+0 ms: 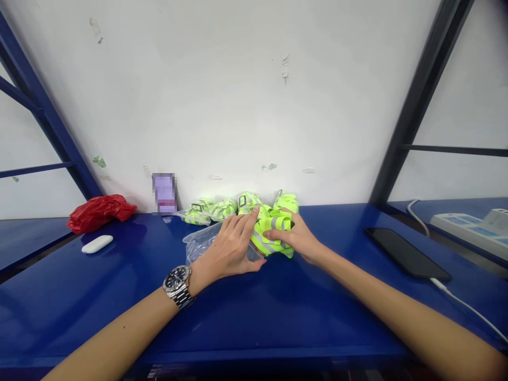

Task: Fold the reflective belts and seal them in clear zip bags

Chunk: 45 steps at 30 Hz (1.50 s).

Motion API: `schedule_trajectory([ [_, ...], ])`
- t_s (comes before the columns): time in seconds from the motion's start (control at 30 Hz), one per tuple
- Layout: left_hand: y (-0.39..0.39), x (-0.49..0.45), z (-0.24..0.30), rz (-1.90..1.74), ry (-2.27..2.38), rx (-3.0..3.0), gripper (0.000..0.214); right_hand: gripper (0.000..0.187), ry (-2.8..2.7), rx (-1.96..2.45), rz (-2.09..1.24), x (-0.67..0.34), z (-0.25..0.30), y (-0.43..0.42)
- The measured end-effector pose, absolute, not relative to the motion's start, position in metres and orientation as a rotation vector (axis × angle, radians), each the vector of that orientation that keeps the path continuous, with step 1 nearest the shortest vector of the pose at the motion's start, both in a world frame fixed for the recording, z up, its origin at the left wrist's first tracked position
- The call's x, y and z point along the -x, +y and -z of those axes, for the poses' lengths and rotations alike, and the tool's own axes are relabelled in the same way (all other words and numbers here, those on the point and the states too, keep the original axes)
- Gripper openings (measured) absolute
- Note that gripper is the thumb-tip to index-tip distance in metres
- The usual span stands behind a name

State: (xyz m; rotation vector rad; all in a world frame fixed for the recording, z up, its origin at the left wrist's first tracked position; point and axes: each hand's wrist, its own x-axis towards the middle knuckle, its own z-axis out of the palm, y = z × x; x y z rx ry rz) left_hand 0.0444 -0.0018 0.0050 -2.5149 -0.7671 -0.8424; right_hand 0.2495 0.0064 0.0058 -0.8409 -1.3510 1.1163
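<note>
My left hand [234, 246] curves round the mouth of a clear plastic bag [200, 241], which lies flattened on the blue shelf. Its thumb stretches along the near edge of the mouth. In my right hand [297, 238] is a folded neon-yellow reflective vest [273, 233] with silver stripes, gripped between thumb and fingers. Part of the vest sits at the bag's opening; how far inside it reaches is hidden by my left hand. Behind my hands, several similar yellow bundles [224, 210] lie along the wall, at least one in clear plastic.
On the left are a crumpled red plastic bag [99, 212], a white case [97, 244] and an upright phone [164, 194] against the wall. A black phone [408, 253] with a white cable [468, 307] and a power strip [472, 230] are on the right. Metal posts [420, 106] flank the shelf.
</note>
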Motion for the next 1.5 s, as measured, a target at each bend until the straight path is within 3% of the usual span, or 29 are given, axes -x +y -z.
schedule_trajectory([
  [0.37, -0.01, -0.053, 0.001, 0.868, -0.635, 2.611, 0.111, 0.047, -1.436, 0.66, -1.525, -0.245, -0.005, -0.002],
  [0.8, 0.004, -0.041, -0.006, 0.88, -0.732, 2.548, 0.117, 0.049, -1.296, 0.635, -1.355, -0.247, -0.011, 0.005],
  [1.07, 0.005, -0.022, -0.024, 0.443, -1.085, 2.832, 0.142, 0.032, -1.036, 0.657, -1.475, -0.268, -0.024, 0.015],
  [1.23, 0.011, -0.012, -0.024, 0.113, -1.326, 2.975, 0.136, 0.034, -1.05, 0.713, -1.439, -0.268, -0.021, 0.017],
  [1.5, 0.021, -0.017, -0.007, 0.405, -1.408, 2.927, 0.116, 0.035, -1.144, 0.755, -1.468, -0.271, -0.015, 0.02],
])
